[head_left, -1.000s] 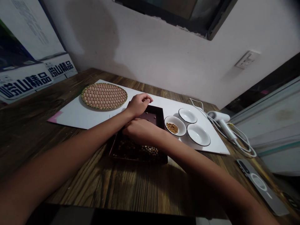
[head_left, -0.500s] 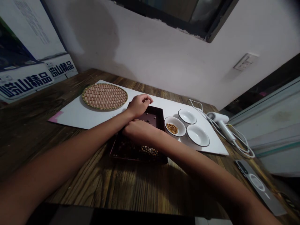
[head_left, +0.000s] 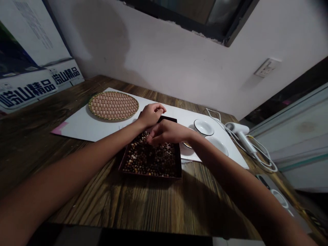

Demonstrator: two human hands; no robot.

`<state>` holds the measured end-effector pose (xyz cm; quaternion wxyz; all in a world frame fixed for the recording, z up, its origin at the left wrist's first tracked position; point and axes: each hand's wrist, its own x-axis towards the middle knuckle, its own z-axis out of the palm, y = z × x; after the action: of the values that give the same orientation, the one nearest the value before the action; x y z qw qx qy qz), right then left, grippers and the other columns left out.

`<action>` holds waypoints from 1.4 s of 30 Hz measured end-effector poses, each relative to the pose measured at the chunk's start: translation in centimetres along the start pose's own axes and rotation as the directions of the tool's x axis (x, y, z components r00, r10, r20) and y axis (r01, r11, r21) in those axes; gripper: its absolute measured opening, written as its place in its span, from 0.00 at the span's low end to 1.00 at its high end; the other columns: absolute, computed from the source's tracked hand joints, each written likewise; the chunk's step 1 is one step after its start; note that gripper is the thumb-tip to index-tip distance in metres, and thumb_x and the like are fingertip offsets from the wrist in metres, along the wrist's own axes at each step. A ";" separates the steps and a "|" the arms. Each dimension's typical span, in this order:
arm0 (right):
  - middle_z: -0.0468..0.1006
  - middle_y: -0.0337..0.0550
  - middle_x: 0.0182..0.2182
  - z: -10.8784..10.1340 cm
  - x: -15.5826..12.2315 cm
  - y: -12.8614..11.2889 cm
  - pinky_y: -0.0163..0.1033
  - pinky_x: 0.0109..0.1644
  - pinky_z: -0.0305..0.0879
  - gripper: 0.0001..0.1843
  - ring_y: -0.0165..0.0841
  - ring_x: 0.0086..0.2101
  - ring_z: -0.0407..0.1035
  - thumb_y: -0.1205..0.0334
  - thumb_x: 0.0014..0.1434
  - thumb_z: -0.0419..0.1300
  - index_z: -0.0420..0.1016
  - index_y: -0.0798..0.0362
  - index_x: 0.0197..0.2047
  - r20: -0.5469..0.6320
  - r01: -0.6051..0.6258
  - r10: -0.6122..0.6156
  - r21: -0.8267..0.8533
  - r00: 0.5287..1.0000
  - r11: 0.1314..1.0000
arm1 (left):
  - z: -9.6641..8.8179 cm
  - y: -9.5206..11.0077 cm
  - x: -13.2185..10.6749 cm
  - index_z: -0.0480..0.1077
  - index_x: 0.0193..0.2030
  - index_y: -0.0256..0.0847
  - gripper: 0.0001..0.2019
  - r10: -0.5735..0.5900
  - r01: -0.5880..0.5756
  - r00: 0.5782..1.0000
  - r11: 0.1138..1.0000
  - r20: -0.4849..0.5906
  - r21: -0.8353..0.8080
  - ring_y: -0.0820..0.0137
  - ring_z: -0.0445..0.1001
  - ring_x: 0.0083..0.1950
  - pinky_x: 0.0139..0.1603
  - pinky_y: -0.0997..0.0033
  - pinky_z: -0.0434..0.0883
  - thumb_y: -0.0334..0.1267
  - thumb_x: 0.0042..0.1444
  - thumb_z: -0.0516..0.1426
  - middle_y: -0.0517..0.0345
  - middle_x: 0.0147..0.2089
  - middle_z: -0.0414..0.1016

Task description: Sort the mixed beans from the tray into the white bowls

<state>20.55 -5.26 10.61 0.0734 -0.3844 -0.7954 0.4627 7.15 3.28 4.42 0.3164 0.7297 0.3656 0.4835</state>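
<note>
A dark shallow box (head_left: pixel 177 155) lies on the table, its front part covered with small round beads (head_left: pixel 143 160) in brown, dark and pale tones. My left hand (head_left: pixel 153 113) is over the box's far left side with its fingers curled; what they hold, if anything, is hidden. Just above the beads, my right hand (head_left: pixel 169 131) points leftward with fingertips drawn together, and whether a bead is between them cannot be made out. Right of the box is a white bowl (head_left: pixel 188 150) with yellow-brown beads, partly hidden by my right wrist.
Two more white bowls (head_left: pixel 204 127) stand at the right on a white board (head_left: pixel 79 124). A woven oval tray (head_left: pixel 114 105) lies at the board's left. Farther right are a white hair dryer (head_left: pixel 239 131) with its cord and a grey flat case (head_left: pixel 287 205). Printed cartons (head_left: pixel 28 90) stand at left.
My right hand has lifted and shifted right, from the box's left side to above its middle. Beads now show spread over the front of the box. My left hand has stayed in place.
</note>
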 end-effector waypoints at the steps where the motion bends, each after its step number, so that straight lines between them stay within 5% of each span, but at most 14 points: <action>1: 0.85 0.40 0.34 -0.3 -0.2 0.2 0.33 0.35 0.68 0.06 0.28 0.32 0.75 0.65 0.59 0.68 0.85 0.55 0.41 0.016 -0.052 0.051 0.091 0.999 0.995 | 0.0 0.0 0.0 0.78 0.37 0.40 0.10 0.007 -0.007 1.000 1.000 0.000 0.006 0.65 0.77 0.42 0.49 0.62 0.73 0.33 0.59 0.54 0.53 0.41 0.84; 8: 0.83 0.40 0.32 -1.3 -2.0 1.8 0.27 0.30 0.68 0.04 0.27 0.32 0.77 0.69 0.57 0.69 0.83 0.56 0.37 0.135 -0.221 0.176 0.623 0.975 0.750 | 0.0 -0.2 0.0 0.78 0.37 0.41 0.10 0.019 -0.019 1.000 1.000 -0.005 0.021 0.65 0.77 0.43 0.49 0.62 0.72 0.35 0.60 0.54 0.54 0.41 0.83; 22: 0.81 0.45 0.32 -4.6 -8.6 6.0 0.28 0.46 0.74 0.06 0.26 0.33 0.76 0.77 0.60 0.62 0.80 0.60 0.37 -0.041 -0.234 0.440 0.801 0.897 0.552 | 0.0 0.3 -0.2 0.78 0.36 0.40 0.09 -0.016 0.016 1.000 1.000 -0.004 0.014 0.65 0.78 0.43 0.52 0.63 0.73 0.35 0.60 0.55 0.54 0.41 0.83; 31: 0.84 0.47 0.35 -5.3 -11.5 9.1 0.37 0.54 0.78 0.04 0.34 0.39 0.82 0.73 0.56 0.68 0.82 0.56 0.33 -0.203 -0.273 0.546 0.695 0.812 0.665 | -0.1 0.2 -0.1 0.78 0.36 0.41 0.09 -0.036 0.036 0.999 0.999 0.002 0.008 0.64 0.78 0.43 0.54 0.62 0.74 0.36 0.59 0.56 0.54 0.41 0.83; 38: 0.85 0.59 0.44 -5.4 -11.9 8.8 0.39 0.55 0.79 0.06 0.38 0.43 0.83 0.65 0.62 0.67 0.84 0.60 0.37 -0.274 -0.265 0.559 0.665 0.783 0.698 | -0.1 0.1 -0.2 0.78 0.36 0.41 0.09 -0.049 0.049 0.999 0.999 0.003 -0.005 0.64 0.78 0.43 0.51 0.62 0.75 0.38 0.58 0.56 0.53 0.42 0.83; 42: 0.86 0.58 0.44 -6.0 -12.7 8.2 0.41 0.55 0.79 0.09 0.39 0.43 0.82 0.60 0.63 0.69 0.84 0.58 0.38 -0.321 -0.258 0.538 0.618 0.780 0.742 | 0.0 0.1 -0.2 0.78 0.37 0.42 0.09 -0.041 0.041 0.999 0.999 0.010 -0.015 0.64 0.78 0.43 0.50 0.63 0.75 0.38 0.58 0.56 0.53 0.42 0.83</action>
<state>36.65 -7.56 10.51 0.2693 -0.6156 -0.4819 0.5623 7.09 3.05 4.45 0.3335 0.7219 0.3754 0.4762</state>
